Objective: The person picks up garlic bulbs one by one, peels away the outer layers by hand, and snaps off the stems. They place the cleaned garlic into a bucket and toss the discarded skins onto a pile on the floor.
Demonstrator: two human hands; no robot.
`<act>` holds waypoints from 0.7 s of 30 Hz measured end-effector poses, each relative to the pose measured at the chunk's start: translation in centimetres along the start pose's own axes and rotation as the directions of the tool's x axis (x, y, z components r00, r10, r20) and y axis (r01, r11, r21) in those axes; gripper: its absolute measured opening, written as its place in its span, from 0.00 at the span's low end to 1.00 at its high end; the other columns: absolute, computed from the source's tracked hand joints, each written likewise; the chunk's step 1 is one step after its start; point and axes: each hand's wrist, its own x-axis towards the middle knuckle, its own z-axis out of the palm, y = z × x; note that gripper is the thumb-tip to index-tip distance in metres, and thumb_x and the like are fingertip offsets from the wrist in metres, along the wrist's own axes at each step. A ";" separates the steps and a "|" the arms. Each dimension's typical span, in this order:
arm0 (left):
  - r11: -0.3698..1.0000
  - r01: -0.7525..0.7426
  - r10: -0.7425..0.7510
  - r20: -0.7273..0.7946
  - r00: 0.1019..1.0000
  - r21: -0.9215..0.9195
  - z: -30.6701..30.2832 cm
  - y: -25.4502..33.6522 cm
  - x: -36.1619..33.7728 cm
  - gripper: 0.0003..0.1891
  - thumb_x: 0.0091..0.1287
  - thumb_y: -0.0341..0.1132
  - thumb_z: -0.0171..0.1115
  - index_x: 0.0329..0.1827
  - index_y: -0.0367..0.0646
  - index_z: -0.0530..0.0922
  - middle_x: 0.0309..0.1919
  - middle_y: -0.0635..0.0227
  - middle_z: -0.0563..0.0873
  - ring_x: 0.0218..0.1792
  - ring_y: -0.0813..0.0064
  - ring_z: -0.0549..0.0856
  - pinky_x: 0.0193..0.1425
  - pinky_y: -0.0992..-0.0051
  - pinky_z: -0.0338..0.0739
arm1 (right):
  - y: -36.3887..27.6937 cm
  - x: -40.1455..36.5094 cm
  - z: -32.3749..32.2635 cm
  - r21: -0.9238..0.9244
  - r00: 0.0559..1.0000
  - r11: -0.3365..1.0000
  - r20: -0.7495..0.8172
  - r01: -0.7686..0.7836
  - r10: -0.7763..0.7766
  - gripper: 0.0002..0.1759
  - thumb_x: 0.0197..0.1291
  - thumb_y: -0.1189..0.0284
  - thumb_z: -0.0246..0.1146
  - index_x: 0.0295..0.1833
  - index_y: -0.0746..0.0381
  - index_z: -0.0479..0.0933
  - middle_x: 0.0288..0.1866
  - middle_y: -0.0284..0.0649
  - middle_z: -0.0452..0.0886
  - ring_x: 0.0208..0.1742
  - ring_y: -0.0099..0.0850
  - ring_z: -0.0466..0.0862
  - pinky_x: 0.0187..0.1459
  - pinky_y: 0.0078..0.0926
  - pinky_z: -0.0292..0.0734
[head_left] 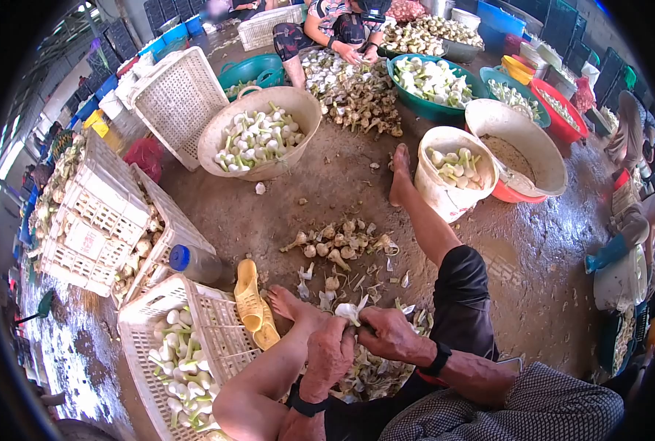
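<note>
A white garlic bulb [350, 312] shows between my two hands, above my lap. My left hand [330, 348] is closed around its lower side, the fingers curled. On the other side my right hand [394, 334] pinches at the bulb, thumb and fingers together. My fingers hide part of the bulb. Peeled skins [375, 371] lie heaped on the floor beneath my hands. Beyond them sits a small pile of unpeeled garlic bulbs [340, 242]. A white crate [140, 334] of peeled, green-stemmed garlic stands beside my left leg.
Yellow slippers [249, 298] and a blue-capped bottle [195, 263] lie near the crate. A cream basin [309, 121] and a white bucket [434, 180] hold garlic ahead. Stacked crates [99, 220] stand at left. A co-worker [335, 29] sits by a garlic heap at the back.
</note>
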 end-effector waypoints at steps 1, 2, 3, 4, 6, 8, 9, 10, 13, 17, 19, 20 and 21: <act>1.000 0.012 -0.013 -0.016 1.000 -0.015 0.0 0.0 0.0 0.04 0.65 0.28 0.61 0.40 0.37 0.77 0.29 0.51 0.82 0.31 0.49 0.83 0.35 0.60 0.77 | 0.4 0.2 0.2 -0.024 0.999 0.999 -0.020 0.041 -0.041 0.09 0.54 0.72 0.63 0.34 0.66 0.73 0.28 0.54 0.78 0.29 0.54 0.80 0.31 0.45 0.73; 0.999 0.026 -0.027 -0.031 0.999 -0.029 0.0 0.1 0.0 0.04 0.65 0.28 0.60 0.39 0.37 0.77 0.28 0.51 0.82 0.29 0.50 0.83 0.35 0.61 0.77 | 1.1 0.4 0.6 -0.048 0.996 0.996 -0.038 0.080 -0.082 0.10 0.54 0.70 0.63 0.34 0.66 0.73 0.29 0.56 0.78 0.30 0.57 0.79 0.31 0.47 0.73; 0.999 0.022 -0.023 -0.027 0.999 -0.026 -0.4 0.5 0.0 0.04 0.65 0.28 0.60 0.39 0.37 0.77 0.28 0.51 0.82 0.29 0.50 0.83 0.35 0.61 0.77 | 3.9 0.3 1.7 -0.024 0.993 0.995 -0.080 -0.093 0.091 0.11 0.54 0.69 0.62 0.31 0.67 0.73 0.24 0.56 0.76 0.27 0.58 0.78 0.29 0.49 0.72; 0.990 0.094 -0.097 -0.022 0.995 -0.104 -1.1 1.2 0.1 0.04 0.66 0.29 0.60 0.39 0.37 0.77 0.26 0.54 0.82 0.27 0.57 0.82 0.33 0.64 0.76 | 5.3 0.3 1.4 -0.033 0.983 0.986 -0.084 -0.164 0.161 0.13 0.54 0.67 0.62 0.30 0.67 0.73 0.23 0.57 0.76 0.27 0.58 0.78 0.29 0.49 0.72; 0.966 0.177 -0.184 -0.023 0.983 -0.191 -1.6 1.1 -0.1 0.04 0.67 0.29 0.59 0.39 0.36 0.78 0.24 0.57 0.82 0.24 0.63 0.81 0.31 0.67 0.76 | 6.1 0.0 0.7 -0.076 0.960 0.958 -0.056 -0.277 0.273 0.14 0.56 0.65 0.62 0.30 0.68 0.75 0.23 0.57 0.77 0.26 0.57 0.78 0.30 0.51 0.73; 0.905 0.257 -0.251 0.063 0.966 -0.340 -2.0 0.7 -0.3 0.05 0.68 0.29 0.59 0.40 0.36 0.78 0.23 0.66 0.81 0.26 0.76 0.78 0.30 0.74 0.73 | 8.8 -1.4 1.6 -0.117 0.972 0.977 0.132 -0.181 0.196 0.15 0.57 0.65 0.61 0.30 0.68 0.75 0.24 0.57 0.77 0.26 0.57 0.79 0.30 0.51 0.73; 0.871 0.283 -0.259 0.112 0.959 -0.401 -2.2 0.6 0.3 0.05 0.68 0.29 0.59 0.41 0.36 0.78 0.23 0.70 0.80 0.26 0.83 0.77 0.30 0.78 0.72 | 9.3 -1.3 1.8 -0.129 0.949 0.989 0.296 -0.071 0.107 0.15 0.58 0.65 0.61 0.29 0.68 0.75 0.24 0.57 0.77 0.26 0.57 0.79 0.31 0.51 0.74; 0.860 0.281 -0.261 0.107 0.959 -0.426 -2.1 0.9 0.3 0.05 0.68 0.29 0.59 0.40 0.36 0.77 0.23 0.69 0.80 0.26 0.83 0.77 0.30 0.77 0.72 | 9.8 -1.5 2.1 -0.222 0.883 0.967 0.469 0.125 -0.007 0.17 0.61 0.64 0.60 0.27 0.67 0.77 0.25 0.56 0.78 0.28 0.56 0.80 0.33 0.50 0.74; 0.781 0.352 -0.338 0.125 0.933 -0.516 -2.0 0.7 0.0 0.05 0.67 0.29 0.60 0.41 0.35 0.77 0.23 0.69 0.80 0.26 0.82 0.78 0.30 0.77 0.72 | 8.7 -2.0 1.1 -0.245 0.907 0.964 0.422 0.106 0.008 0.18 0.63 0.62 0.59 0.29 0.66 0.77 0.29 0.57 0.79 0.32 0.56 0.81 0.35 0.49 0.75; 0.843 0.311 -0.305 0.087 0.949 -0.439 -1.8 0.3 0.0 0.07 0.67 0.29 0.61 0.43 0.35 0.78 0.23 0.67 0.80 0.27 0.80 0.79 0.31 0.77 0.73 | 4.7 -0.7 -1.3 0.215 0.989 0.966 0.075 -0.143 0.129 0.10 0.62 0.70 0.63 0.40 0.68 0.78 0.27 0.47 0.79 0.31 0.43 0.84 0.34 0.38 0.77; 0.905 0.268 -0.251 0.094 0.963 -0.330 -1.5 -0.3 -0.1 0.08 0.66 0.28 0.61 0.45 0.35 0.79 0.24 0.63 0.82 0.27 0.77 0.81 0.33 0.75 0.75 | 3.0 -0.3 -2.8 0.167 0.983 0.969 0.045 -0.183 0.178 0.11 0.60 0.73 0.65 0.46 0.67 0.78 0.32 0.44 0.79 0.34 0.37 0.84 0.37 0.33 0.78; 0.904 0.268 -0.250 0.097 0.963 -0.333 -1.3 -0.1 0.0 0.08 0.66 0.28 0.61 0.45 0.35 0.79 0.24 0.63 0.82 0.27 0.77 0.81 0.33 0.75 0.75 | 1.9 -0.1 -3.2 0.168 0.998 0.985 -0.042 -0.041 0.049 0.12 0.59 0.74 0.66 0.47 0.66 0.78 0.39 0.44 0.80 0.38 0.35 0.83 0.39 0.31 0.78; 0.915 0.253 -0.230 0.110 0.967 -0.313 -1.4 0.4 0.2 0.08 0.65 0.28 0.62 0.44 0.35 0.79 0.26 0.61 0.83 0.28 0.74 0.82 0.34 0.73 0.76 | 0.8 0.1 -3.5 0.159 0.989 0.982 -0.127 0.099 -0.079 0.12 0.58 0.76 0.67 0.48 0.65 0.78 0.45 0.44 0.80 0.41 0.33 0.83 0.42 0.29 0.79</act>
